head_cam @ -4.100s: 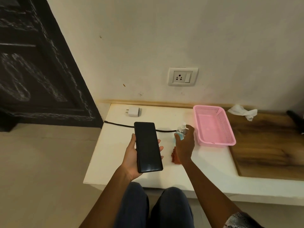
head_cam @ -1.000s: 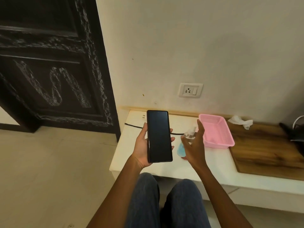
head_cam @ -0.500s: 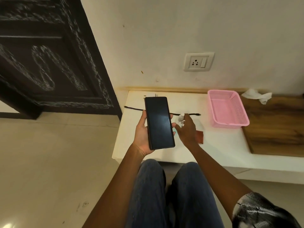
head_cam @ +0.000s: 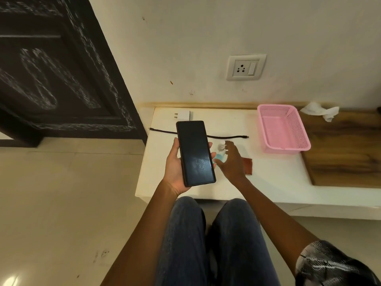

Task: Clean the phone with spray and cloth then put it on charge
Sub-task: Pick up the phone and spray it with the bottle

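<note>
My left hand (head_cam: 175, 168) grips a black phone (head_cam: 194, 152) from below, screen up, over the table's left front part. A patch of spray droplets shows on the lower screen. A small spray bottle (head_cam: 220, 151), white top and blue body, stands on the white table (head_cam: 268, 182) just right of the phone. My right hand (head_cam: 233, 162) is against the bottle with fingers spread and fairly straight, thumb by its base. A red-brown cloth (head_cam: 247, 166) lies flat right of that hand. A black cable (head_cam: 226, 137) and white charger plug (head_cam: 183, 115) lie farther back.
A wall socket (head_cam: 245, 67) sits above the table. A pink basket (head_cam: 284, 129) stands at the back right, beside a wooden board (head_cam: 346, 151) with a crumpled white tissue (head_cam: 319, 111). A dark carved door (head_cam: 51, 69) is at the left. My knees are under the front edge.
Droplets have appeared on the phone's screen. My right hand, which held the bottle up beside the phone, has come down to the table and its fingers have spread off the bottle.
</note>
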Demonstrator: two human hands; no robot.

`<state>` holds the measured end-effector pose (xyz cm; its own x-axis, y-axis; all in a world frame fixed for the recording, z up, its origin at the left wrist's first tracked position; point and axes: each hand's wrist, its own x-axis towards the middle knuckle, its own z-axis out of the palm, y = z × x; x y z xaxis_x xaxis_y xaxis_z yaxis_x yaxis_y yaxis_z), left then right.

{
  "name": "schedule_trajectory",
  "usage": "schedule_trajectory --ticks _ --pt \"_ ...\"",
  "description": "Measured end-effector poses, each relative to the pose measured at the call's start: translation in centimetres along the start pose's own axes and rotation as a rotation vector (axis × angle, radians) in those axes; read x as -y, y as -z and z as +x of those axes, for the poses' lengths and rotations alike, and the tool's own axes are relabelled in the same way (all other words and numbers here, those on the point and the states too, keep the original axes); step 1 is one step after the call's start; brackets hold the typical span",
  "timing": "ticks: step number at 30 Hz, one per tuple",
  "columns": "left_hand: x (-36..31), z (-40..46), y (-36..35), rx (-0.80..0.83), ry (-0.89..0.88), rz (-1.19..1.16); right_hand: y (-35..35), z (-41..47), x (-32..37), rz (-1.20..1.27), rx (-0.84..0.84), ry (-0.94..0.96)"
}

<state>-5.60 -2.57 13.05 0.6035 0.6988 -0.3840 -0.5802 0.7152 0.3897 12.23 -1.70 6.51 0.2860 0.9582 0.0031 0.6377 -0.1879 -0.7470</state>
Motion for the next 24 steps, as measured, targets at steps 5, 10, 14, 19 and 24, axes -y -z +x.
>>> schedule_trajectory --ticks 5,10,14,19,24 --pt "0.2 0.0 0.3 0.013 -0.007 -0.041 1.9 -0.2 -3.0 -0.085 -0.119 -0.040" --pt "0.6 0.3 0.4 0.000 -0.008 -0.075 3.8 0.3 -6.5 -0.139 -0.120 -0.309" --pt "0.8 0.7 0.6 -0.020 0.001 -0.063 4.0 1.2 -7.6 -0.183 -0.074 -0.378" --pt "0.9 1.2 0.8 -0.050 0.012 -0.061 3.4 2.6 -6.6 -0.210 0.052 -0.371" --pt "1.0 0.5 0.7 -0.056 0.006 -0.057 3.3 1.8 -6.5 -0.218 0.043 -0.470"
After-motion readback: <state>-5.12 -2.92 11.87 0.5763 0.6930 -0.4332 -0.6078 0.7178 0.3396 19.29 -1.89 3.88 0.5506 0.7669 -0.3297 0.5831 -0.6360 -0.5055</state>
